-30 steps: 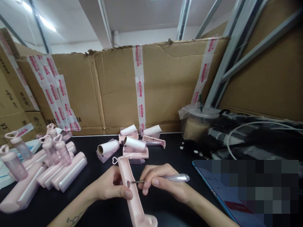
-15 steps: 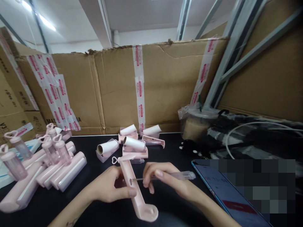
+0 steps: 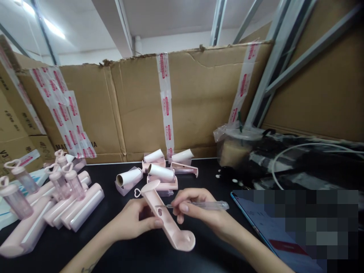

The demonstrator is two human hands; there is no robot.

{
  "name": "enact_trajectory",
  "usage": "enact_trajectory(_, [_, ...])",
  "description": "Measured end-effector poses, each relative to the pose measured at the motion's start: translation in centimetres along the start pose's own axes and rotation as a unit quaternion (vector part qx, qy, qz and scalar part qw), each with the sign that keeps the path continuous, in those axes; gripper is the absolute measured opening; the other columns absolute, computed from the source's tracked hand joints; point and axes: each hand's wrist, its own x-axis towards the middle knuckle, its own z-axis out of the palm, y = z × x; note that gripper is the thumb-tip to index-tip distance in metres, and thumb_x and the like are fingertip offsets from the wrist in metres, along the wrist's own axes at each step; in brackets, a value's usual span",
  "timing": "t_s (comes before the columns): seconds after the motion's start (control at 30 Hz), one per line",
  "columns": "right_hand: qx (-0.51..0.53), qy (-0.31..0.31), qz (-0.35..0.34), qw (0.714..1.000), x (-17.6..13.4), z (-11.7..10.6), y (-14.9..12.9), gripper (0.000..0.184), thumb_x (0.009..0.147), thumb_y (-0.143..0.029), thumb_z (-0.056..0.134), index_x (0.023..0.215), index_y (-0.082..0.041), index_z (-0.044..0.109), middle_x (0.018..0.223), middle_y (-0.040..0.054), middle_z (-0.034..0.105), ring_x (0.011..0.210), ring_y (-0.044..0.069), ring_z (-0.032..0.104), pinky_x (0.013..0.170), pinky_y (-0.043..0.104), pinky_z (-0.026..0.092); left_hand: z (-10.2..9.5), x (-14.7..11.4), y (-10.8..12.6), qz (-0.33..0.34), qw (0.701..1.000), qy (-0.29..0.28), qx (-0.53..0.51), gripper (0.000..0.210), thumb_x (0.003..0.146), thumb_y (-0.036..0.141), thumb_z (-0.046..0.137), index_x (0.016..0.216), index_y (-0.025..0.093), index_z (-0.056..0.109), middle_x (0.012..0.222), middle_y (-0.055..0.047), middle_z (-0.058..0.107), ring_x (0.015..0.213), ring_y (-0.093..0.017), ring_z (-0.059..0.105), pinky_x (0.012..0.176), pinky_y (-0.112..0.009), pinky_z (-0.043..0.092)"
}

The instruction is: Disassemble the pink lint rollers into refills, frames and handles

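My left hand (image 3: 133,220) is closed around the middle of a long pale pink plastic housing (image 3: 176,231), thumb along its near edge. The housing is tilted, hollow side up, with a small oval hole in its floor. In my right hand (image 3: 201,208) I grip a thin screwdriver (image 3: 217,205) by its clear handle, fingers pinched near the shaft. The shaft points left into the housing, its tip close to the hole; whether it touches cannot be seen. A pink heart-shaped loop (image 3: 137,192) shows beside the housing's upper end; whether it is attached is unclear.
White paper rolls (image 3: 129,177) and pink housings (image 3: 163,184) lie behind my hands. Several assembled pink roller units (image 3: 82,208) with clear-bodied, heart-topped handles stand on the left. A phone (image 3: 273,235), an iced drink cup (image 3: 236,151) and dark bags are at right. Cardboard (image 3: 142,106) walls the back.
The housing has turned in my left hand, its lower end swinging right and slightly up. The screwdriver has shifted slightly up and left, its tip moving from the hole to just above it.
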Motion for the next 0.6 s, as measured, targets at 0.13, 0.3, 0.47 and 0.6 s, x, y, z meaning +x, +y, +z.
enact_trajectory(0.13, [-0.02, -0.01, 0.001, 1.0, -0.1, 0.2, -0.3, 0.019, 0.076, -0.029, 0.069, 0.084, -0.011, 0.068, 0.071, 0.0061, 0.07, 0.061, 0.016, 0.068, 0.062, 0.026, 0.053, -0.1, -0.7, 0.6, 0.039, 0.997, -0.025, 0.053, 0.043, 0.076, 0.048, 0.059, 0.101, 0.013, 0.061, 0.095, -0.007, 0.065, 0.084, -0.022, 0.06, 0.076, -0.029, 0.047])
enact_trajectory(0.3, [-0.082, -0.012, -0.069, 0.994, -0.4, -0.1, -0.3, 0.042, 0.086, -0.05, 0.049, 0.095, -0.012, 0.064, 0.073, 0.0088, 0.071, 0.065, 0.02, 0.07, 0.062, 0.031, 0.057, -0.1, -0.5, 0.7, 0.057, 0.994, -0.014, 0.094, 0.036, 0.081, 0.044, 0.054, 0.099, 0.013, 0.06, 0.093, -0.008, 0.064, 0.082, -0.021, 0.06, 0.073, -0.029, 0.048])
enact_trajectory(0.47, [-0.294, 0.118, -0.175, 0.932, 0.2, -0.5, 0.2, 0.037, 0.092, -0.045, 0.04, 0.103, -0.017, 0.061, 0.092, 0.0122, 0.071, 0.084, 0.023, 0.069, 0.076, 0.035, 0.054, 1.2, 0.4, 0.2, 0.068, 0.977, 0.086, 0.182, 0.027, 0.086, 0.03, 0.048, 0.107, 0.016, 0.055, 0.103, -0.01, 0.063, 0.091, -0.022, 0.059, 0.084, -0.033, 0.045])
enact_trajectory(0.6, [-0.519, 0.067, -0.245, 0.816, 0.9, 0.8, 0.3, 0.043, 0.081, -0.051, 0.056, 0.111, -0.02, 0.058, 0.107, 0.012, 0.067, 0.1, 0.027, 0.062, 0.092, 0.043, 0.044, 2.7, 1.0, -0.3, 0.101, 0.976, 0.111, 0.156, 0.029, 0.081, 0.021, 0.052, 0.11, 0.019, 0.054, 0.105, -0.009, 0.062, 0.097, -0.022, 0.056, 0.088, -0.033, 0.043])
